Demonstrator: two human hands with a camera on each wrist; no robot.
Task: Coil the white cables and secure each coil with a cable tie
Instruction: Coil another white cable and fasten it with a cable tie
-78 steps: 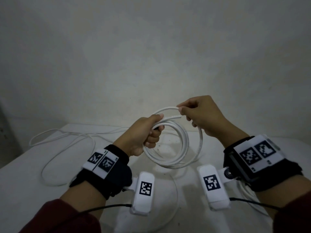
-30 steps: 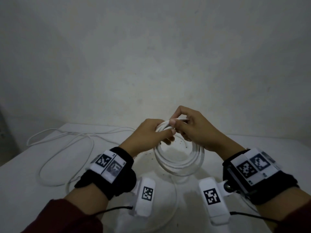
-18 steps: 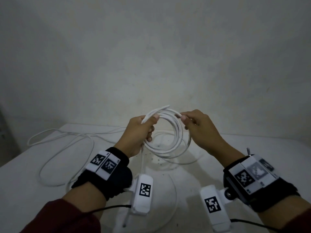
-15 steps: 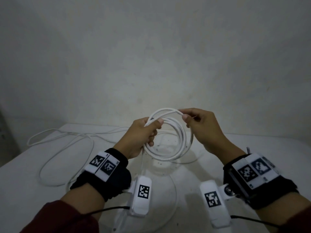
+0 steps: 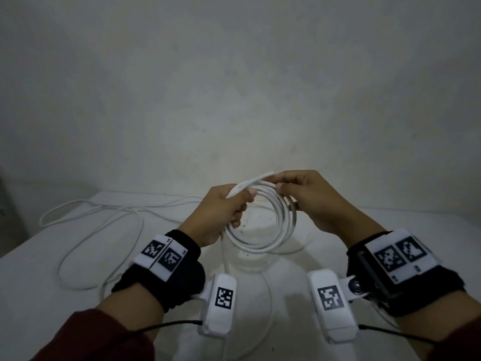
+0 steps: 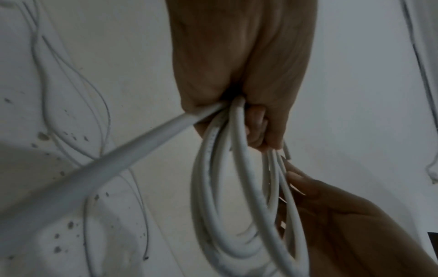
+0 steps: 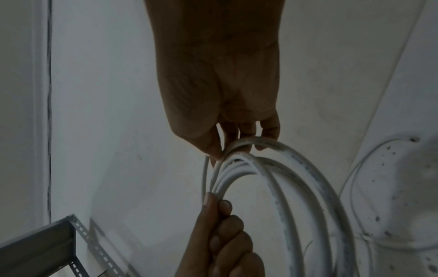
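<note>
1. Wall (image 5: 234, 87): plain, off-white/grey, dim light, fills the whole upper half of head view. Brighter patch just behind the hands.
2. Table (image 5: 33, 277): white top, butts against wall. Dark specks + grime in the middle, seen close in L wrist view. A faint round mark shows on the top under the hands.
3. Rack (image 7: 38, 241): grey perforated metal angle, low left corner of R wrist view only.
4. Loose cable (image 5: 101, 225): white, lying in long slack loops on table's left part, well apart from the hands.
5. Coil (image 5: 263, 225): white cable wound in several turns, held up above table btw both hands, hanging roughly upright. One strand drops from it toward the table near L wrist.
6. Left hand (image 5: 221, 212): fingers curled tight round the coil's left/top side, thumb on top clamping the turns. A flat white strip pokes out past the thumb toward R hand; can't tell if it's a tie or the cable end.
7. Right hand (image 5: 309, 199): fingertips + thumb pinch the coil's top-right turns, just beside L thumb.
</note>
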